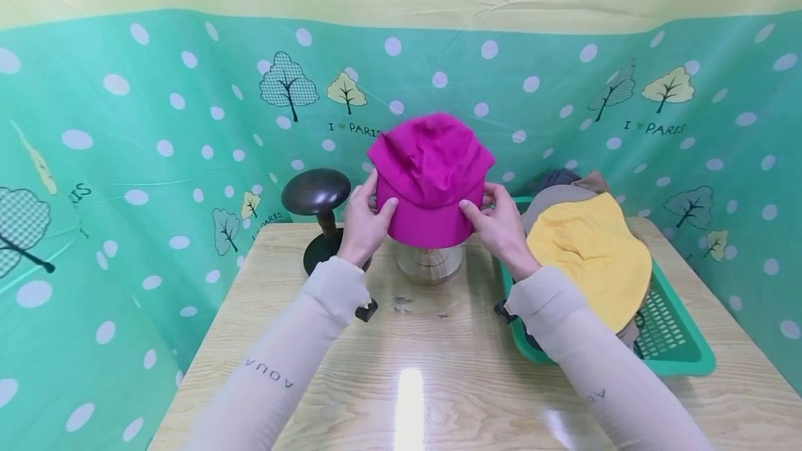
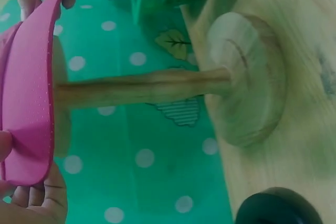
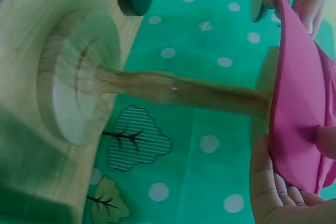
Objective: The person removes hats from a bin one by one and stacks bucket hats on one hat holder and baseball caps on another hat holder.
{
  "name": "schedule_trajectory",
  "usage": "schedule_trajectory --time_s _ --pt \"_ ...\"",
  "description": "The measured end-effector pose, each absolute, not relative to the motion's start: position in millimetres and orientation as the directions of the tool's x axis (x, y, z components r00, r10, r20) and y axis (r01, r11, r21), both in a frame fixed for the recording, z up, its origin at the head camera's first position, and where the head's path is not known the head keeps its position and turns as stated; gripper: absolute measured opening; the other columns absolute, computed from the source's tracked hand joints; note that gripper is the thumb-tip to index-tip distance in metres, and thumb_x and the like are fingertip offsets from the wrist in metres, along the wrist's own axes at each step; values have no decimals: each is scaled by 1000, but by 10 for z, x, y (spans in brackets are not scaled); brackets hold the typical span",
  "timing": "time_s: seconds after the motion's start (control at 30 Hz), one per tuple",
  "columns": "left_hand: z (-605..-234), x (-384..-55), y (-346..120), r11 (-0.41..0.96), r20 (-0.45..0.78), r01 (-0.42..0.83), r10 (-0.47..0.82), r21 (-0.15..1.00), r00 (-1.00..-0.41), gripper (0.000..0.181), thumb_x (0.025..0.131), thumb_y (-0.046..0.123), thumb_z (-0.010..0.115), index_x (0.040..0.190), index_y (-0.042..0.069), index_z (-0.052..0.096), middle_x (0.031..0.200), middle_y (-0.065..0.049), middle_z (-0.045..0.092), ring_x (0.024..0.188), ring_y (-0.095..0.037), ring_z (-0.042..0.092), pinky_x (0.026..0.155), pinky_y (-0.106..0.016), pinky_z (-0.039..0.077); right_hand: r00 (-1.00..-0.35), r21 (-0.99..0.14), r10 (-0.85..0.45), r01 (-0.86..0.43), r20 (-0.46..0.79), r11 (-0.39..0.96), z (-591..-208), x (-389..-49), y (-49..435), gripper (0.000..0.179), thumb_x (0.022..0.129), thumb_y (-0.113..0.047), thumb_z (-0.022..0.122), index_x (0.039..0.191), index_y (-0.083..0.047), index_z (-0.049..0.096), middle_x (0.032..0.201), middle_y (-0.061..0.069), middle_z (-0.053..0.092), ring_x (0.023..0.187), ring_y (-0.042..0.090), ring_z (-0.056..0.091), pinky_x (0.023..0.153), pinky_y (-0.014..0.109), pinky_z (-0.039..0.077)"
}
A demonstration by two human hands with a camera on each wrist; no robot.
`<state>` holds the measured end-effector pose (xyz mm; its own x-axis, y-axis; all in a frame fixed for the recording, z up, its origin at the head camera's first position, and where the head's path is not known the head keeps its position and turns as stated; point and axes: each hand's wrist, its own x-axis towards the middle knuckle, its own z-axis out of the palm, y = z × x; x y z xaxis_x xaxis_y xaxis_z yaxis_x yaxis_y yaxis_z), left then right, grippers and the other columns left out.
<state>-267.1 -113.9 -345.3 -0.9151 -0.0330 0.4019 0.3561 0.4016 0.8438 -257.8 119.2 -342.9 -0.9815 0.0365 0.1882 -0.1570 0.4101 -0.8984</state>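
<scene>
A magenta cap (image 1: 432, 165) with a stiff brim faces me at the top of a pale wooden hat stand, its crown slightly creased. My left hand (image 1: 365, 221) pinches the left side of the brim, thumb in front and fingers behind. On the opposite side, my right hand (image 1: 500, 228) holds the brim the same way. Both wrist views show the stand's turned post (image 2: 147, 87) and round base (image 3: 79, 77); the cap partly hides the disc at its top.
A dark hat stand (image 1: 315, 192) stands to the left, close by my left hand. On the right, a green basket (image 1: 683, 365) holds several hats, with a yellow hat (image 1: 589, 256) on top. A patterned curtain (image 1: 438, 54) hangs behind the wooden table (image 1: 376, 381).
</scene>
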Motion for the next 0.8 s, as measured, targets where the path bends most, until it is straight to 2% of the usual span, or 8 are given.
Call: schedule_trajectory --time_s 0.17,0.33,0.47,0.63,0.8 --pt "-3589 -2711 -1117 412 302 264 -29 872 -953 65 94 15 60 150 10 27 117 -13 50 90 -23 59 72 -30 56 -994 -897 32 -83 107 435 -3556 -2619 1213 59 93 -35 62 138 -6 39 112 11 55 92 23 64 77 37 53" --pt "-3670 -2699 -1110 400 217 187 -32 897 -976 65 94 18 60 149 6 28 121 -16 49 97 -25 60 78 -33 55 -999 -882 5 -32 39 471 -3618 -2622 1236 58 94 -34 60 138 0 41 114 14 57 102 25 61 84 38 52" --pt "-3745 -2652 -1110 356 152 130 -35 925 -988 61 94 20 62 147 8 35 118 -15 55 100 -25 62 79 -35 55 -1000 -831 -14 7 -19 556 -3632 -2589 1257 56 95 -36 57 136 0 44 109 14 59 94 25 59 78 35 52" --pt "-3920 -2554 -1126 372 81 57 -48 926 -996 56 92 21 64 143 8 44 106 -14 64 91 -23 66 72 -33 55 -987 -742 -67 66 -148 667 -3664 -2541 1266 48 96 -36 56 129 -2 51 93 12 58 81 23 54 66 31 47" --pt "-4099 -2472 -1160 405 77 42 -70 913 -995 55 91 18 65 140 5 46 103 -15 65 91 -24 65 73 -35 55 -964 -672 -109 86 -243 736 -3702 -2501 1218 53 94 -33 59 132 0 45 96 12 56 82 23 55 68 32 47"
